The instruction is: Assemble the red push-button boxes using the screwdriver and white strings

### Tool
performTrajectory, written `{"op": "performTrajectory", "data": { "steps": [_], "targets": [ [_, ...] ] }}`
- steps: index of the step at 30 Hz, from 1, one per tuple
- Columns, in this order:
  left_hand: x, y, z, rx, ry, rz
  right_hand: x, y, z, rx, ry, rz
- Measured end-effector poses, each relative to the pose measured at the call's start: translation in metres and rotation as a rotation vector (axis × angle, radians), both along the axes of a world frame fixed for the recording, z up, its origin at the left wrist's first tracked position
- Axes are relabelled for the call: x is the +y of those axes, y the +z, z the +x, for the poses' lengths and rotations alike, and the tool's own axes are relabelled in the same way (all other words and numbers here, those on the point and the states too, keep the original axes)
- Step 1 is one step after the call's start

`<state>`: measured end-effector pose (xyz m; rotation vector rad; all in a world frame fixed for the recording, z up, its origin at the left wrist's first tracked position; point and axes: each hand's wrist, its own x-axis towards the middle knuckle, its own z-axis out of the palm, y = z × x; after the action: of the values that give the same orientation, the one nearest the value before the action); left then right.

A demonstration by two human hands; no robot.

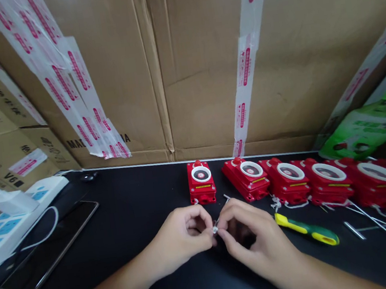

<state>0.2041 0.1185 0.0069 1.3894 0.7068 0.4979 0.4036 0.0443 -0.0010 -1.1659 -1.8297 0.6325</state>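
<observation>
My left hand [187, 234] and my right hand [250, 232] meet fingertip to fingertip above the black tabletop. Both are closed in a pinch on a small bit of white string [215, 230], bunched like a knot; its fine detail is too small to read. Just behind the hands a red box [203, 195] with a white-ringed round window stands alone. A thin metal rod [227, 197] pokes out beyond my right fingers; its lower part is hidden, so I cannot tell whether it is held.
On the right, several similar red boxes [294, 197] trail white strings. A yellow-green screwdriver handle [309, 229] and metal T-shaped rods [355, 230] lie before them. A green bottle [363, 128] leans behind. Leftward are a phone [49, 248] and power strip [20, 221]. Cardboard [200, 91] walls the back.
</observation>
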Motion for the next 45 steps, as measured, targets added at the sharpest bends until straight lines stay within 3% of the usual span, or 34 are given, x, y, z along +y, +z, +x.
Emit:
{"op": "performTrajectory", "data": {
  "steps": [13,29,36,45],
  "targets": [
    [0.0012,-0.0019,0.0019,0.054,0.031,0.014,0.0010,-0.0024,0.0060,-0.215,0.109,0.222],
    [-0.0021,0.0024,0.0035,-0.032,0.061,0.024,0.0043,-0.0019,0.0015,-0.106,0.015,0.264],
    [0.0009,-0.0002,0.0053,-0.012,0.106,-0.032,0.0050,-0.0006,0.0024,-0.104,-0.007,0.224],
    [-0.0026,0.0063,0.0046,-0.018,0.069,-0.123,0.0026,0.0008,0.0031,-0.084,0.017,0.158]
  ]
}}
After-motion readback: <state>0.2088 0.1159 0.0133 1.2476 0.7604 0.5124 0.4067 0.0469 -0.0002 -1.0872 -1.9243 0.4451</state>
